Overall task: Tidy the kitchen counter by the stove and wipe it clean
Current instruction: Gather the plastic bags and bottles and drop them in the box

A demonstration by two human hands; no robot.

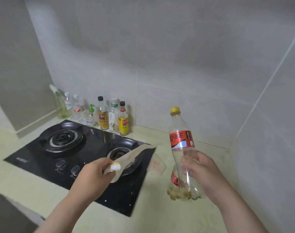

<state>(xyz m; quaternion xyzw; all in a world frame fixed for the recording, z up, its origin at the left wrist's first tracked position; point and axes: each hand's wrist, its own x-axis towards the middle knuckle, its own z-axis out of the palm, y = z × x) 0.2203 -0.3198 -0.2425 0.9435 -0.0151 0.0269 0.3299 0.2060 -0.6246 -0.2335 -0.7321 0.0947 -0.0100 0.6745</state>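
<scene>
Barely begun: clutching perhaps a paper wrapper point(135, 153) in left hand point(93, 177) over the stove point(34, 158), gripping cola bottle point(181, 139) in right hand point(203, 172) beside it; wiping undone.

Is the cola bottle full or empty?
Almost empty: the cola bottle is see-through, with only yellowish bits at its bottom, held by the right hand.

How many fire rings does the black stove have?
2. The left burner is in plain view. The right burner is partly behind the paper that the left hand holds. No more seem hidden.
</scene>
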